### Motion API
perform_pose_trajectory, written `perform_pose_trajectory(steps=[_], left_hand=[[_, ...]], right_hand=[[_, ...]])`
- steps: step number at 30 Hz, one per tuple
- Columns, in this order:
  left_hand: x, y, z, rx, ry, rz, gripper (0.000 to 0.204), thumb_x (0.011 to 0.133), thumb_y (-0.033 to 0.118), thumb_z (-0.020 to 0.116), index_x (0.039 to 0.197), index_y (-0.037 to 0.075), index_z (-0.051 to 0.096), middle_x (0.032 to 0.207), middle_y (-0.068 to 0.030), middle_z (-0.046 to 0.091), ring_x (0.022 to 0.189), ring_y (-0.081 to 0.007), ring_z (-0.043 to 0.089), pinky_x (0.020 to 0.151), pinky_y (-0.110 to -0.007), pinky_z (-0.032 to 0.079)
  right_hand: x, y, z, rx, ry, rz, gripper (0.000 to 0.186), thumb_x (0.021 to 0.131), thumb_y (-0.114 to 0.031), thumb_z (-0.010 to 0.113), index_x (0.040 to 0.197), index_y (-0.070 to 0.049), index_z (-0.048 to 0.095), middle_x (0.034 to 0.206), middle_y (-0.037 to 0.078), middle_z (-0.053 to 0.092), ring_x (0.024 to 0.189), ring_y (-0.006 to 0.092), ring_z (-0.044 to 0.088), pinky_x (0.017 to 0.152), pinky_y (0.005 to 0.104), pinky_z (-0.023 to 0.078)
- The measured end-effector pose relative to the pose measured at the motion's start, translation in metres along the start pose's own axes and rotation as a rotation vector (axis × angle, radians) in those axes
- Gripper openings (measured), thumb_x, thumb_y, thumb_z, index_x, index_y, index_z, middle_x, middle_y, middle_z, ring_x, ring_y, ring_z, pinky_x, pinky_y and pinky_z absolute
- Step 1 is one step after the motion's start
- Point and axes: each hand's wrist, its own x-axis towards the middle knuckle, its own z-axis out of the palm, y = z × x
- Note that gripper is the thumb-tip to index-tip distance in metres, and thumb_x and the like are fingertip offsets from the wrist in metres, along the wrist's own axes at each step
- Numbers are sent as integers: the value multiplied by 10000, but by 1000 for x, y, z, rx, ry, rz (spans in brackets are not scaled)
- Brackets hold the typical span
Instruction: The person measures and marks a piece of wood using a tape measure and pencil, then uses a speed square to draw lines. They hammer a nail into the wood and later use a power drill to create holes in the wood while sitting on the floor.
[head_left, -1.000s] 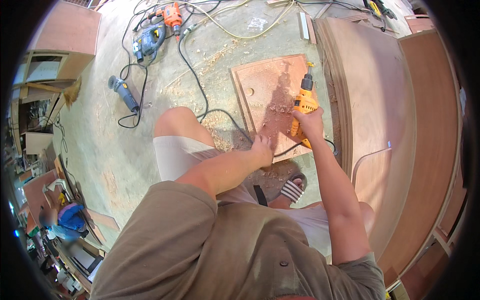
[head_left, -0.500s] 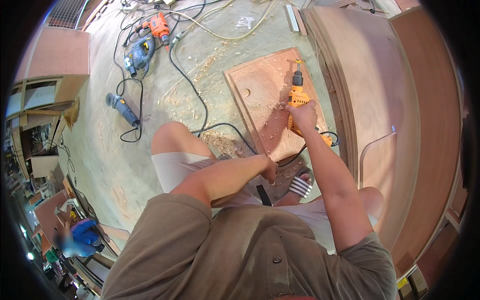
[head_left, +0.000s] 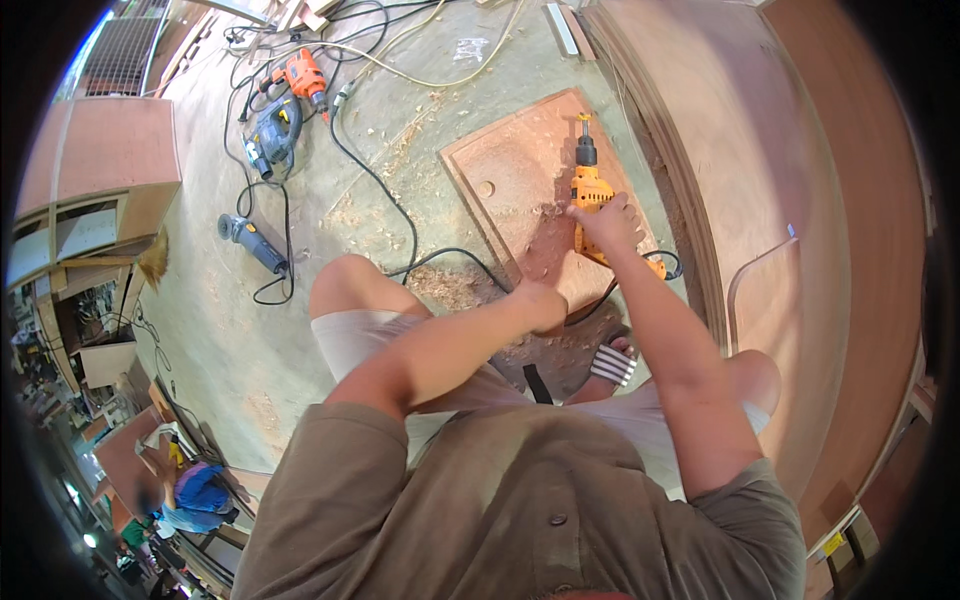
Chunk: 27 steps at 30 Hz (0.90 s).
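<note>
A yellow power drill (head_left: pixel 592 187) with a black chuck and a yellow hole-cutting bit lies along a reddish wooden panel (head_left: pixel 530 140). My right hand (head_left: pixel 612 228) is on the drill's body, its thumb on the left side and its fingers bent over the right. Near the panel's lower edge is my left hand (head_left: pixel 540 303), back upward, its fingers hidden beneath it. One round hole (head_left: pixel 487 188) shows in the panel's left part, and wood shavings are scattered over it.
To the left lie an orange drill (head_left: pixel 303 76), a grey-blue jigsaw (head_left: pixel 272 138) and a grey-blue angle grinder (head_left: pixel 252 243) with tangled cords. Large wooden sheets (head_left: pixel 745 150) are stacked on the right. A person in blue (head_left: pixel 200 490) is far off at lower left.
My left hand has moved up to the panel's near edge. The fingers of my right hand have shifted on the drill and look looser. The whole view has shifted slightly.
</note>
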Motion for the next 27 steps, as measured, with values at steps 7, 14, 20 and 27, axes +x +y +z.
perform_pose_trajectory(steps=[7, 14, 20, 27], left_hand=[[-158, -117, -73, -163, 627, 202, 462, 902, 271, 643, 1332, 100, 630, 1384, -188, 605, 1294, -364, 559, 1099, -463, 439], [-277, -146, -1, 302, 623, 201, 752, 785, 733, 632, 1244, 141, 700, 1290, -113, 646, 1302, -484, 497, 1110, -617, 320], [-268, -167, 54, 137, 814, 211, 631, 808, 619, 561, 1183, 142, 732, 1234, -107, 666, 1224, -466, 507, 1006, -629, 355], [-315, -119, 28, 185, 857, 550, 497, 838, 449, 592, 1106, 48, 714, 1124, -152, 706, 1106, -435, 620, 893, -618, 475]], right_hand=[[-25, 75, -134, -280, -362, -573, 848, 847, -533, 730, 1487, -52, 451, 1412, 250, 562, 1287, 379, 572, 1081, 470, 452], [-130, 206, -277, -156, -466, -1016, 659, 748, -641, 720, 978, -24, 732, 955, 171, 687, 967, 389, 640, 870, 499, 511], [-135, 244, -254, -222, -229, -1262, 679, 750, -642, 693, 1064, -41, 730, 1138, 155, 702, 1022, 392, 645, 923, 508, 532], [-185, 242, -264, -153, -459, -1201, 493, 847, -478, 701, 1156, -93, 713, 1158, 89, 696, 1107, 336, 624, 922, 449, 523]])
